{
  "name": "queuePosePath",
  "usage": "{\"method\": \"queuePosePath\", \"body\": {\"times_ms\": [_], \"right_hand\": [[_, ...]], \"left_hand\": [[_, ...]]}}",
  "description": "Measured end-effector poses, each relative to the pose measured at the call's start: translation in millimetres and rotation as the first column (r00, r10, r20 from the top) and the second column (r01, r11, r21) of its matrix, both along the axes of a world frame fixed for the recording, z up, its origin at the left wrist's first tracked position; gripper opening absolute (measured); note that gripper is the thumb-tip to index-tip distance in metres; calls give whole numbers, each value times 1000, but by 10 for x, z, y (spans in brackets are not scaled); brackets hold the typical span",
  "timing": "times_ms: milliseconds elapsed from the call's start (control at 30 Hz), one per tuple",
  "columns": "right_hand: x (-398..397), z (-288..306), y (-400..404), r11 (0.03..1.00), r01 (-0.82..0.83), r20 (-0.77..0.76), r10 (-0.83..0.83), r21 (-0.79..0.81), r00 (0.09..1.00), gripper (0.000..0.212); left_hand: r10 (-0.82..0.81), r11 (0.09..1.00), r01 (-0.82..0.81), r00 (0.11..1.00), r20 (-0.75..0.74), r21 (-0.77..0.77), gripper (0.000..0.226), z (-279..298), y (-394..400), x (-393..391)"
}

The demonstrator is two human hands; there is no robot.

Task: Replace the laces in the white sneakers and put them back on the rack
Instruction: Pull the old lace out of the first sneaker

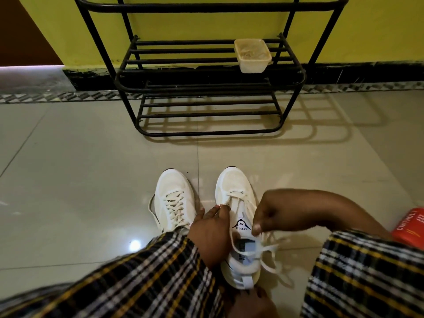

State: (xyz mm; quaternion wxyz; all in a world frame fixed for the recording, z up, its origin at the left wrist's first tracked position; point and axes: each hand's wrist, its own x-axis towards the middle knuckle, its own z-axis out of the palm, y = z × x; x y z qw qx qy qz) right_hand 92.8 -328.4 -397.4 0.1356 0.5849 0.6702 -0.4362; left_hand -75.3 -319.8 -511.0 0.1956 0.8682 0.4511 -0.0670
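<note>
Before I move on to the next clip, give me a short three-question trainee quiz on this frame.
1. True or false: both white sneakers already sit on the black shoe rack.
2. Multiple choice: what rests on the rack's middle shelf? A) a red box B) a plastic container C) a sneaker
3. Fill in: both hands are pulling the ___ of the right sneaker.

Key:
1. False; the left sneaker and the right one stand on the floor.
2. B, the plastic container.
3. Lace; the left hand pinches it near the eyelets, the right hand pinches it by the tongue.
</note>
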Motion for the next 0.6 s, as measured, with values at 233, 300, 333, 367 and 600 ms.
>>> {"method": "queuePosePath", "body": {"times_ms": [233, 300, 333, 367, 600], "right_hand": [[20, -797, 156, 861, 401, 3, -423, 314, 906, 36], [-83, -951, 127, 849, 397, 16, -429, 347, 903, 41], [-121, -979, 119, 836, 400, 21, -439, 374, 898, 39], [-149, -985, 111, 830, 396, 29, -442, 392, 897, 36], [-310, -894, 194, 818, 474, -81, -475, 324, 876, 15]], "left_hand": [[-5, 1000, 5, 1000, 1, 3, 57, 7, 0, -7], [-2, 1000, 2, 1000, 2, 16, 58, 3, -3, -5], [-2, 1000, 2, 1000, 6, 22, 58, 1, -2, 1], [-1, 1000, 1, 1000, 9, 23, 58, -3, -4, 3], [-4, 999, 4, 1000, 11, 52, 53, -16, -8, 21]]}}
